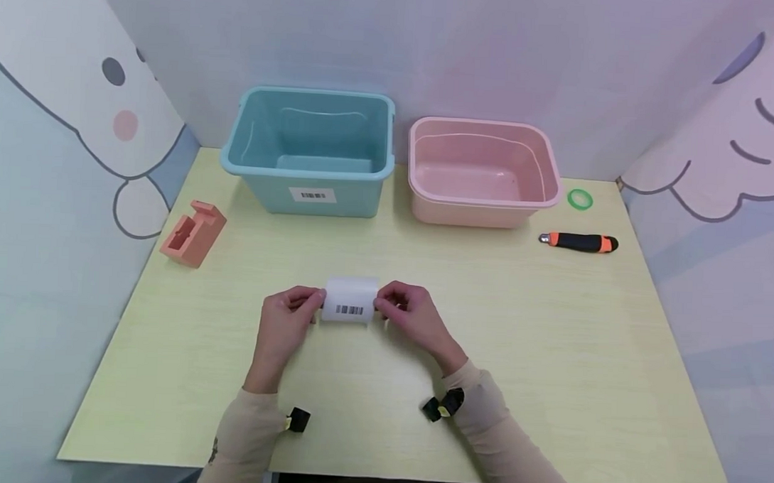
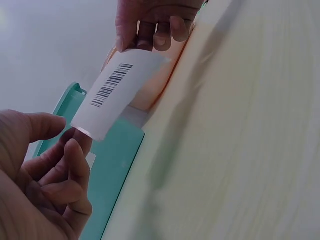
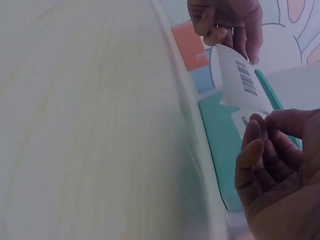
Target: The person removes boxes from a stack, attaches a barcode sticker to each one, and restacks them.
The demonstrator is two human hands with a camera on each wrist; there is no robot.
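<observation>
A teal bin beside a pink bin; green ring behind a black-and-orange tool; salmon block left

High head view, forward and down over table, close tilted wrist views, sharing the curled label from opposite ends

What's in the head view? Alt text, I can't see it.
The left hand and right hand hold a white barcode label by opposite ends over a pale table. Behind stand a blue bin with a barcode sticker and a pink bin; a salmon block sits left, a green ring and dark-handled tool right.
</observation>
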